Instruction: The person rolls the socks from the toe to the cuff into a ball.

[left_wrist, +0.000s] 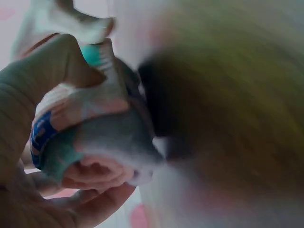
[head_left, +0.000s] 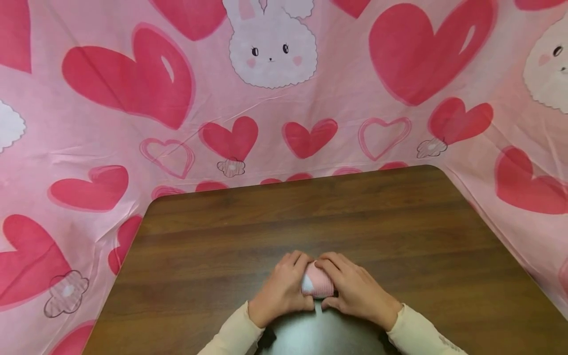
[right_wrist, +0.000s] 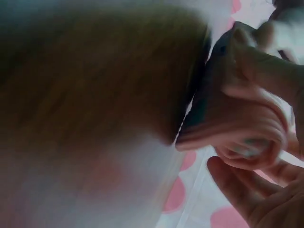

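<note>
Near the front edge of the table, a rolled-up pink sock with a white patch and fine ribbing sits between both hands. My left hand holds it from the left, fingers curved over the far side and thumb at the near side. From the right, my right hand grips it in the same way. In the left wrist view the sock shows grey, teal and blue parts and a spiral of rolled layers at one end. The right wrist view shows the coiled pink end of the sock beside the fingers.
A brown wood-grain table with rounded corners spans the front. Behind it and at both sides hangs a pink cloth printed with hearts and rabbits. Cream sleeves cover the forearms.
</note>
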The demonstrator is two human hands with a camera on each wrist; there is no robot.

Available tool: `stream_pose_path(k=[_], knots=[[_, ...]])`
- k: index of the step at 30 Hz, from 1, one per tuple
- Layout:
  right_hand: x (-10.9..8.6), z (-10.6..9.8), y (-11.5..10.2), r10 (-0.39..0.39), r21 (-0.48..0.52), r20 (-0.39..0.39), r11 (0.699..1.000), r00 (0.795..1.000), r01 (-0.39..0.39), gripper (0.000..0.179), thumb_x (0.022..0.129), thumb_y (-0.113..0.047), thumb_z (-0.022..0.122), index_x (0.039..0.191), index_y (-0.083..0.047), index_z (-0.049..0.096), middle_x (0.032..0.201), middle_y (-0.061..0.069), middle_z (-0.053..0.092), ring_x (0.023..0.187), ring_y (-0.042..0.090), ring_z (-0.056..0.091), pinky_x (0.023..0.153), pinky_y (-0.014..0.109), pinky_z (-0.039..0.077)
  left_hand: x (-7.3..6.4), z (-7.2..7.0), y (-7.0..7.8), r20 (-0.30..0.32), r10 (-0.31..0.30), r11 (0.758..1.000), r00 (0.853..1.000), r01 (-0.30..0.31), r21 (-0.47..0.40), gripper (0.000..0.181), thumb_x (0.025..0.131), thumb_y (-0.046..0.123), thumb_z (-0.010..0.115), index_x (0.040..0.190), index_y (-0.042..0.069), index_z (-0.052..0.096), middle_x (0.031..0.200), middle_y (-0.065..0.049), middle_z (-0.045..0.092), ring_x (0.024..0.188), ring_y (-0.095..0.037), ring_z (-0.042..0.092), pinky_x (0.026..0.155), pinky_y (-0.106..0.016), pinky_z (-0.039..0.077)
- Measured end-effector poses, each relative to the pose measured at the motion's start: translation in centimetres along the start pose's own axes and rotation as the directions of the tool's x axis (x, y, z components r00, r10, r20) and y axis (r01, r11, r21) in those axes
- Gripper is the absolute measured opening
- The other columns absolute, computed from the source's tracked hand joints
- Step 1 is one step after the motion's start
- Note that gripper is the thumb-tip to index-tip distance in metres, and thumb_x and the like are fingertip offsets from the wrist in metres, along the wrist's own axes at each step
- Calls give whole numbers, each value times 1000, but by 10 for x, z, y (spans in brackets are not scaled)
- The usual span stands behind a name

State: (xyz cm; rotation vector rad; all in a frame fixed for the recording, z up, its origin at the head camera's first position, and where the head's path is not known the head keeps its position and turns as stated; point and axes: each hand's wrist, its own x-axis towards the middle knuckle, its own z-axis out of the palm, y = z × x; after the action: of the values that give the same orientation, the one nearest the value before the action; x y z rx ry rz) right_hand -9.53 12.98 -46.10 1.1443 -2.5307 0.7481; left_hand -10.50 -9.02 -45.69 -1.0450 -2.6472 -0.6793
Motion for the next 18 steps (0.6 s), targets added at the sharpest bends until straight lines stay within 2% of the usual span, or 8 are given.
stream_pose_path(k=[2,3,5,7,10,14,16,18], knots=[[2,-1,-1,9,33,-19,999,1000,-8,81,60,-32,98,126,-8,58,126,4,55,110,18,57,84,41,55,1,-4,-2,8,-47,990,999,48,-133,72,50,26,88,115,11,61,106,2,60,86,-13,56,72,-26,51],[4,-2,-1,14,64,-33,998,999,-12,79,60,-27,99,125,-8,58,126,3,56,110,18,57,85,40,55,2,-7,-3,21,-74,975,997,76,-207,72,51,25,89,116,12,61,106,3,61,86,-12,57,72,-25,51],[7,-6,-2,35,152,-56,988,998,-26,75,60,-24,99,122,-10,61,124,-1,58,109,15,58,86,39,54,3,-12,-4,61,-119,926,991,133,-352,70,53,22,89,117,15,61,106,5,62,87,-10,58,73,-24,50],[11,-12,-2,70,258,-59,965,996,-52,71,61,-28,99,120,-15,64,121,-5,60,107,12,60,85,36,54,3,-19,-6,121,-151,857,981,191,-478,69,55,19,89,118,19,61,106,7,64,87,-9,59,73,-25,51],[14,-22,-2,120,411,-21,906,993,-101,66,64,-37,96,120,-21,66,117,-10,63,101,11,61,80,33,54,1,-27,-8,210,-174,762,962,267,-590,66,61,21,90,120,26,61,106,8,64,87,-12,60,71,-29,53],[16,-31,0,161,550,53,819,986,-163,64,69,-38,94,125,-22,66,117,-8,65,97,15,63,76,33,55,-2,-33,-6,274,-195,682,942,331,-652,62,65,30,91,120,32,62,109,6,64,87,-16,60,68,-32,55],[16,-32,1,180,597,78,779,980,-191,67,71,-34,93,130,-22,63,117,-6,66,95,16,63,75,33,55,-2,-34,-5,284,-215,643,934,354,-679,61,66,31,91,120,31,62,111,4,64,89,-17,61,69,-33,55],[17,-32,2,202,652,74,731,977,-200,73,72,-26,93,136,-19,59,119,-1,65,95,18,63,75,33,55,-2,-32,-2,297,-243,553,924,383,-740,60,67,25,90,120,24,61,113,0,63,90,-19,62,70,-33,55]])
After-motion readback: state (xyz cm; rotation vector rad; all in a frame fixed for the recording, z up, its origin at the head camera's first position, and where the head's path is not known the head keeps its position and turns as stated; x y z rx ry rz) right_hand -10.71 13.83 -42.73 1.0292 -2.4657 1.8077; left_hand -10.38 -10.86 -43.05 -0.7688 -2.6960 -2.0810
